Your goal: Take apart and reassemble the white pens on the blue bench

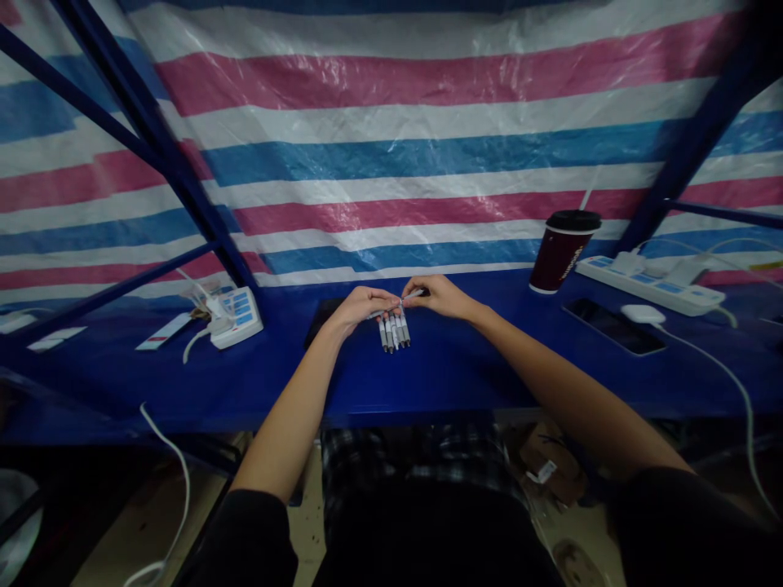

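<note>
Several grey-and-white pens (pixel 395 333) lie side by side on the blue table (pixel 367 391), their dark tips toward me. Just beyond them my left hand (pixel 365 305) is closed round a slim pale pen-like piece, held roughly level above the row. My right hand (pixel 435 295) pinches another slim whitish piece between thumb and fingers, close to the left fingertips. The two hands nearly meet over the far ends of the pens. What the pieces are exactly is too small to tell. A dark flat object (pixel 319 319) lies partly behind my left wrist.
A dark red lidded cup (pixel 559 253) with a straw stands at the back right. Near it are a phone (pixel 613 326), a white charger (pixel 642 315) with cable and a power strip (pixel 654 285). Another power strip (pixel 240 318) lies left. Blue frame posts flank the table.
</note>
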Demonstrator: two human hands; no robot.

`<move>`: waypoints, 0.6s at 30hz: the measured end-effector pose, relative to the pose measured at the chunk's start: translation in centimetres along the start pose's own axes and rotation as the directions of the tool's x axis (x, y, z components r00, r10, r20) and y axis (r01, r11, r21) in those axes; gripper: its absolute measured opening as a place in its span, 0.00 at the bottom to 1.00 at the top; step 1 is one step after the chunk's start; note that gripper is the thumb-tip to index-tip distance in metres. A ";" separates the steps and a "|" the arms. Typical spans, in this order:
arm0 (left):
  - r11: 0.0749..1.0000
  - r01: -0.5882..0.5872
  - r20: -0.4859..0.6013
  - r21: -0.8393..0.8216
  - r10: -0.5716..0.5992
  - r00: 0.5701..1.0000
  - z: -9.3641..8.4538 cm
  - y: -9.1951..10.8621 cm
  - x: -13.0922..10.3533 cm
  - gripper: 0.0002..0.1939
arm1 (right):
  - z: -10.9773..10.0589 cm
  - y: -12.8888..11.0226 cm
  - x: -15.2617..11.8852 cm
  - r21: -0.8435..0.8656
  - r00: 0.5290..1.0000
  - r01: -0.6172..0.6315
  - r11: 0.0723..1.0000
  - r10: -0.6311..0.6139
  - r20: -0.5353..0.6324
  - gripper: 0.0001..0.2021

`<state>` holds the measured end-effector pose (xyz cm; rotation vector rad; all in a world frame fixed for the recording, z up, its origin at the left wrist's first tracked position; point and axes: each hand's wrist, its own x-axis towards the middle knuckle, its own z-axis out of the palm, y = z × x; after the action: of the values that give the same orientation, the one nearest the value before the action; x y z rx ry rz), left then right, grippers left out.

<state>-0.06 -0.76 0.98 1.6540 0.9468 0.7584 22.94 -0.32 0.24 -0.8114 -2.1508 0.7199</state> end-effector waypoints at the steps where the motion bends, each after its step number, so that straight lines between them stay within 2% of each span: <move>1: 1.000 -0.011 -0.016 0.001 0.011 1.000 0.0 0.0 0.0 0.12 | -0.1 -0.1 -0.1 -0.025 1.000 -0.020 0.999 0.021 0.021 0.13; 7: 0.994 -0.089 -0.143 0.070 0.099 0.985 0.2 -0.2 0.3 0.13 | -0.2 -0.4 -0.2 -0.020 0.999 -0.037 0.999 0.037 0.026 0.14; 9: 0.988 -0.126 -0.156 0.090 0.139 0.978 0.3 -0.1 0.3 0.14 | -0.2 -0.5 -0.2 -0.053 0.997 -0.063 0.997 0.065 0.031 0.15; 18: 0.955 -0.218 -0.206 0.202 0.259 0.944 0.7 -0.1 0.3 0.16 | -0.3 -0.5 -0.3 -0.128 0.999 0.028 0.991 -0.030 -0.012 0.14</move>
<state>0.66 -0.78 0.71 1.8893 1.0076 1.0761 23.14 -0.78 0.62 -0.8468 -2.2090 0.5644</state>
